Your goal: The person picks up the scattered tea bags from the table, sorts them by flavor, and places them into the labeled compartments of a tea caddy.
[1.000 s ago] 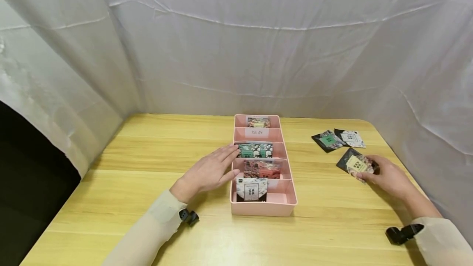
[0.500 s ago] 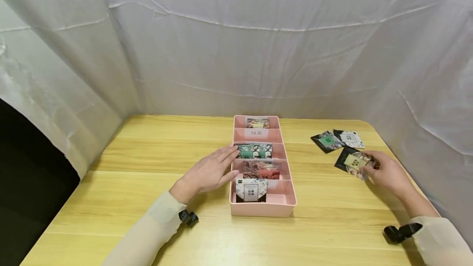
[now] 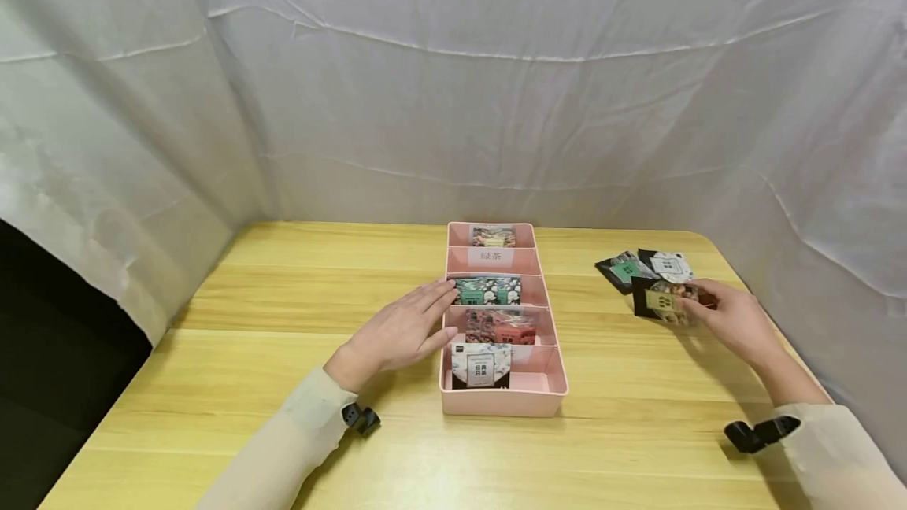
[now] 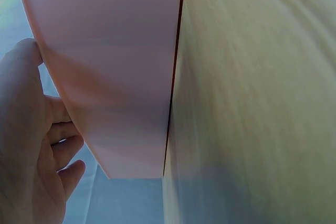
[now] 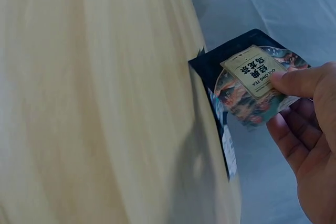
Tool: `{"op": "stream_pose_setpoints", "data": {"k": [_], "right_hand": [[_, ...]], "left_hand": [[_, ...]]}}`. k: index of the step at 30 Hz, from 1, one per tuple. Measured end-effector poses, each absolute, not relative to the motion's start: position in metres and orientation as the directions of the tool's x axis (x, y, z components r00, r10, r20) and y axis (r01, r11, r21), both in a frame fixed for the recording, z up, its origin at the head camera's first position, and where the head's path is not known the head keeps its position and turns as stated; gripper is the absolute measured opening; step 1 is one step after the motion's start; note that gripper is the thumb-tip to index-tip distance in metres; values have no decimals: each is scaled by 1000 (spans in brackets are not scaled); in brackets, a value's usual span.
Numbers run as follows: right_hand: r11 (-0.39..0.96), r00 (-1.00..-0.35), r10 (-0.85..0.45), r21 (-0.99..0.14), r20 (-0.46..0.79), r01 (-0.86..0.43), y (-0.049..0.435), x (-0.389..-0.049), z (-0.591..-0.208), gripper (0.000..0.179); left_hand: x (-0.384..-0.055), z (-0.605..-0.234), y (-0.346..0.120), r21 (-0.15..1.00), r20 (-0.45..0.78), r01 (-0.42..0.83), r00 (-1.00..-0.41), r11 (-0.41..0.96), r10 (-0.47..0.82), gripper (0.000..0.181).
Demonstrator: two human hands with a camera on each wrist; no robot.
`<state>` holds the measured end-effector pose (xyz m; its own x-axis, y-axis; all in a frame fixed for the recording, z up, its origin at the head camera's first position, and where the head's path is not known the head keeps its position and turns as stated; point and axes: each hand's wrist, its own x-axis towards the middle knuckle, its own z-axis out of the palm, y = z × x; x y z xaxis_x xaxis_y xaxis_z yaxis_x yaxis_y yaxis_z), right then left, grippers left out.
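Note:
My right hand (image 3: pixel 733 317) pinches an oolong tea sachet (image 5: pixel 252 74) between thumb and fingers, raised off the table; its yellow label faces up in the right wrist view. My left hand (image 3: pixel 397 330) rests with straight fingers on the left rim of a long pink divided box (image 3: pixel 505 403). Inside the box, from near to far, stand a white sachet (image 3: pixel 481 366), red sachets (image 3: pixel 500 327), green sachets (image 3: pixel 487 290) and, in the farthest compartment, a yellow-labelled sachet (image 3: pixel 494 237). In the left wrist view the fingers (image 4: pixel 65 150) touch the box's rim.
Two more sachets lie at the back right of the wooden table (image 3: pixel 602 431): a green-labelled sachet (image 3: pixel 625 270) and a white sachet (image 3: pixel 669 266), overlapping. A pale curtain (image 3: pixel 496 101) hangs behind and along both sides. One box compartment wall (image 3: pixel 490 258) bears a paper label.
My right hand has lifted the oolong tea sachet from the table, tilting it and moving it slightly left and away. The left hand stays at the box's rim.

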<state>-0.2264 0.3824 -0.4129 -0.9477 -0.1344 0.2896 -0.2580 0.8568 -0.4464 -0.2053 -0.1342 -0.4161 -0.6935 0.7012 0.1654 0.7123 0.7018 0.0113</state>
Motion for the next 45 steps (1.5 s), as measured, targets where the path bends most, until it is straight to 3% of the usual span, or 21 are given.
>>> {"op": "stream_pose_setpoints", "data": {"k": [5, 21, 29, 35, 45], "right_hand": [[834, -933, -152, -464, 325, -298, 371, -229, -407, 22], [788, -916, -210, -495, 342, -366, 326, -244, -386, 28], [739, -900, -257, -529, 351, -417, 305, -251, -378, 15], [719, -888, -243, -542, 391, -436, 289, -256, -368, 30], [713, -855, -256, -509, 451, -482, 263, -270, -354, 31]], "left_hand": [[-205, -417, -134, 14, 162, 711, -696, 703, 700, 71], [-206, -417, -134, 26, 159, 709, -699, 704, 698, 73], [-206, -416, -134, 24, 167, 715, -692, 699, 702, 72], [-206, -416, -134, 20, 164, 712, -695, 702, 700, 72], [-206, -417, -134, 17, 173, 714, -692, 700, 701, 71]]}}
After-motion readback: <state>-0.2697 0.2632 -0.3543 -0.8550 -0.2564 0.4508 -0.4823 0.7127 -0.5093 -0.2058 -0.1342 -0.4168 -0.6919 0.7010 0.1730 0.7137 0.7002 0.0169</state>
